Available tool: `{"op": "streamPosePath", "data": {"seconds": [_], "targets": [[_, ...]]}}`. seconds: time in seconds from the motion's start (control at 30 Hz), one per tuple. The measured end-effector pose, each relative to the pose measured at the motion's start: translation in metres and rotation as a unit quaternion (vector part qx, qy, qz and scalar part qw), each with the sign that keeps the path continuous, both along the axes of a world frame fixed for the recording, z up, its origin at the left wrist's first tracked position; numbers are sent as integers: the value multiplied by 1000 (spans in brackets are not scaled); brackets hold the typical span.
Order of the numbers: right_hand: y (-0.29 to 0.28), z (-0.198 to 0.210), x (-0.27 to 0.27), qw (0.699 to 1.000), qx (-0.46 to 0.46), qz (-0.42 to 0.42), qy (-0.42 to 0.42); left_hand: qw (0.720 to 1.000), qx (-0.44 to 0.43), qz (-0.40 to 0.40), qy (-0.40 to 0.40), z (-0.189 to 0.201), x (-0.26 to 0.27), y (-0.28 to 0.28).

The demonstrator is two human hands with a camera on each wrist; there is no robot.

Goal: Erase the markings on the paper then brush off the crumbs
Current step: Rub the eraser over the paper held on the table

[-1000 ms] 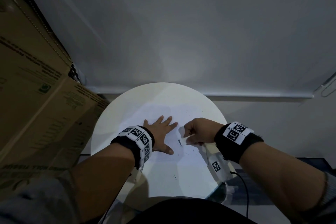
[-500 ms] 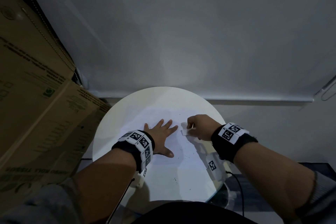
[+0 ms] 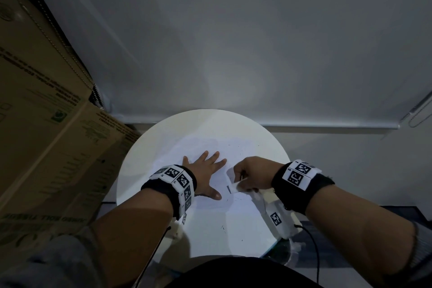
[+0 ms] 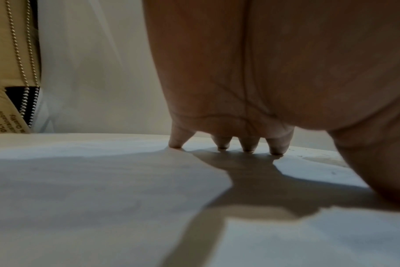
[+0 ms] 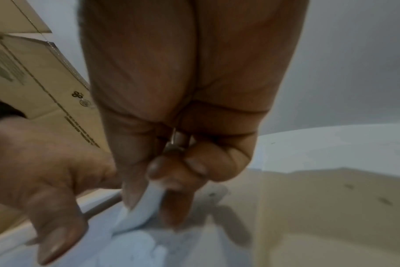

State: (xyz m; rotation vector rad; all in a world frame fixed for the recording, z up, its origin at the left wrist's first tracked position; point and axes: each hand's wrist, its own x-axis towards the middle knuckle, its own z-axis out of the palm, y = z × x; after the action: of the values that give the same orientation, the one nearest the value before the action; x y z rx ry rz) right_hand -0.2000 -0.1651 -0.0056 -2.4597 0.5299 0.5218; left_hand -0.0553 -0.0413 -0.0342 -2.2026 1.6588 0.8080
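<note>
A white sheet of paper (image 3: pixel 233 208) lies on the round white table (image 3: pixel 149 147). My left hand (image 3: pixel 205 170) lies flat on the paper with fingers spread, pressing it down; the left wrist view shows the left hand (image 4: pixel 226 144) with fingertips on the sheet. Just to its right, my right hand (image 3: pixel 247 175) pinches a white eraser (image 3: pixel 231 180) whose lower end touches the paper. In the right wrist view the eraser (image 5: pixel 144 206) sits between thumb and fingers of the right hand (image 5: pixel 167 180). Small dark crumbs (image 3: pixel 236 197) are scattered around the eraser.
Large cardboard boxes (image 3: pixel 46 124) stand against the table's left side. A grey blind (image 3: pixel 233 42) hangs behind the table. A white tagged device (image 3: pixel 278 220) with a black cable hangs below my right wrist at the table's right edge.
My right hand has rubbed the eraser back and forth, away from me and then back towards me. The left hand stays flat on the paper.
</note>
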Motion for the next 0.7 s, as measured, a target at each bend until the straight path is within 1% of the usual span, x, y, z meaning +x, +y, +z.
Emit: {"op": "streamPosePath", "data": {"seconds": [0.03, 0.1, 0.17, 0.3, 0.33, 0.43, 0.47, 0.5, 0.6, 0.63, 0.7], "targets": [[-2, 0, 2, 1000, -20, -4, -7, 1000, 0, 1, 1, 1, 0, 0], [-8, 0, 6, 996, -68, -39, -43, 1000, 0, 4, 4, 2, -1, 1], [-8, 2, 7, 994, -81, -48, -57, 1000, 0, 5, 5, 2, -1, 1], [3, 1, -2, 1000, 1, 8, 8, 1000, -3, 5, 4, 0, 0, 1], [3, 1, -2, 1000, -7, 3, 5, 1000, -3, 4, 3, 0, 0, 0], [-6, 0, 5, 993, -83, -70, -54, 1000, -1, 5, 5, 0, 0, 1], [-8, -1, 5, 990, -93, -81, -62, 1000, -1, 5, 5, 0, 0, 1], [-7, 0, 4, 992, -88, -74, -58, 1000, -2, 5, 5, 0, 0, 1], [1, 3, -5, 1000, 12, -22, 12, 1000, -2, 3, 4, 0, 0, 1], [2, 4, -7, 999, 27, -13, 28, 1000, -2, 3, 6, 1, 0, 1], [-4, 4, -5, 999, -13, -41, 11, 1000, 0, 6, 9, 1, 0, 1]]}}
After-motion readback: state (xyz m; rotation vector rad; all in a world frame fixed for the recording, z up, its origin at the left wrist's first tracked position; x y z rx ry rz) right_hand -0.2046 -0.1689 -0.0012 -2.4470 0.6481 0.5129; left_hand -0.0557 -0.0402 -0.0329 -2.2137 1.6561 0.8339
